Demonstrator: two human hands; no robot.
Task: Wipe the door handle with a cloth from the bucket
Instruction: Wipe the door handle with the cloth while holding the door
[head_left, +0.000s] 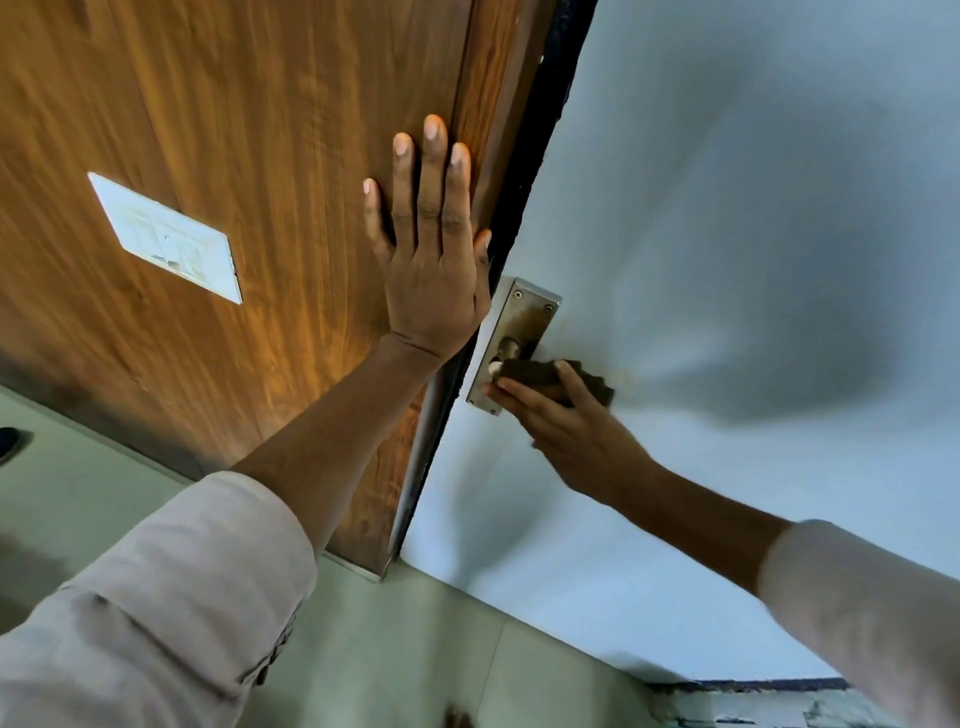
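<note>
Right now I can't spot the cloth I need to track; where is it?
In the head view, the dark cloth is right of centre, under the right hand, pressed over the handle on the metal plate.

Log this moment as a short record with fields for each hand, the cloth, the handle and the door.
left hand: flat, open, on the wooden panel
right hand: presses the cloth against the handle
cloth: dark, bunched under the fingers
handle: mostly covered by the cloth; only its stub shows
plate: metal, screwed on, tarnished
door: pale, with a smudge beside the plate
bucket: not in view
</note>
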